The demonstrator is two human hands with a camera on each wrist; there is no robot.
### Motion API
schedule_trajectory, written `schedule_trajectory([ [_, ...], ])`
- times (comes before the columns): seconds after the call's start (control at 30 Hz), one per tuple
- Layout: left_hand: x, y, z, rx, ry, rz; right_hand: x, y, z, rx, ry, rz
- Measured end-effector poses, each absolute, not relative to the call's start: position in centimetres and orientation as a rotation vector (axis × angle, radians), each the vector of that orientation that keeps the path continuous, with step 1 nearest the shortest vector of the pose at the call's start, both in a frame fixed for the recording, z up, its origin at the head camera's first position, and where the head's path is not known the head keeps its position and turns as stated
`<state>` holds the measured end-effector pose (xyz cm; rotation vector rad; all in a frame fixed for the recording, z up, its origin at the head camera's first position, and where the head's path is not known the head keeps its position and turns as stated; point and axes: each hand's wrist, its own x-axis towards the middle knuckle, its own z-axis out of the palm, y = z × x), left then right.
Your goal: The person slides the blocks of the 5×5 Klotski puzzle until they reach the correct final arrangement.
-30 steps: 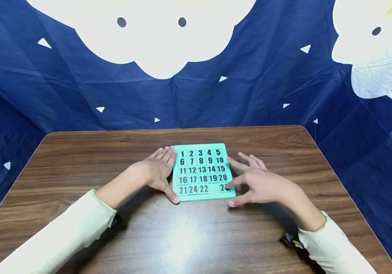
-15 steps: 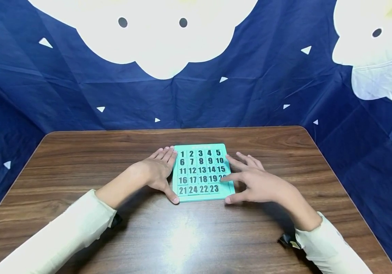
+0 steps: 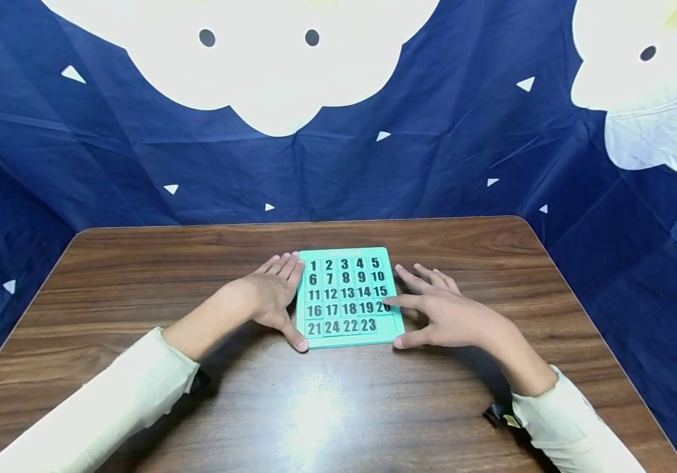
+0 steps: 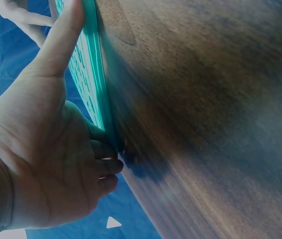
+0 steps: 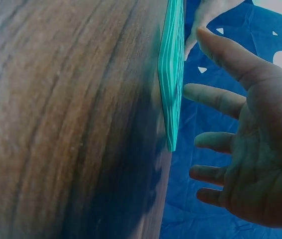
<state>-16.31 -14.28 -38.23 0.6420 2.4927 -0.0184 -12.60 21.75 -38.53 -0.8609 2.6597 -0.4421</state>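
Observation:
A teal number slide puzzle (image 3: 350, 340) lies flat on the table. Its bottom row reads 21, 24, 22, 23, with the gap at the lower right corner. My left hand (image 3: 273, 295) lies along the puzzle's left side, fingers extended, thumb at the lower left corner; the left wrist view shows its palm beside the puzzle's edge (image 4: 98, 69). Spread over the right side is my right hand (image 3: 445, 318), its index fingertip at the tile 20 (image 3: 383, 307) and partly covering it. The right hand's other fingers (image 5: 213, 142) are extended beyond the puzzle's edge.
The wooden table (image 3: 155, 282) has a bright light reflection in front of the puzzle. Behind it hangs a dark blue cloth (image 3: 208, 157) with white cloud shapes and small triangles. A black strap (image 3: 498, 414) shows at the right wrist.
The tile 23 has slid left from the lower right corner to beside 22. My right index finger has moved up to the tile 20. My left hand has stayed in place.

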Motion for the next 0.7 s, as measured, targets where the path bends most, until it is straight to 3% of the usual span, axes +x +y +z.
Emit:
schedule_trajectory([
  [0.7, -16.3, -14.2, -38.3, 0.628, 2.488, -0.035, -12.7, 20.5, -38.0, -0.921, 2.623, -0.504],
])
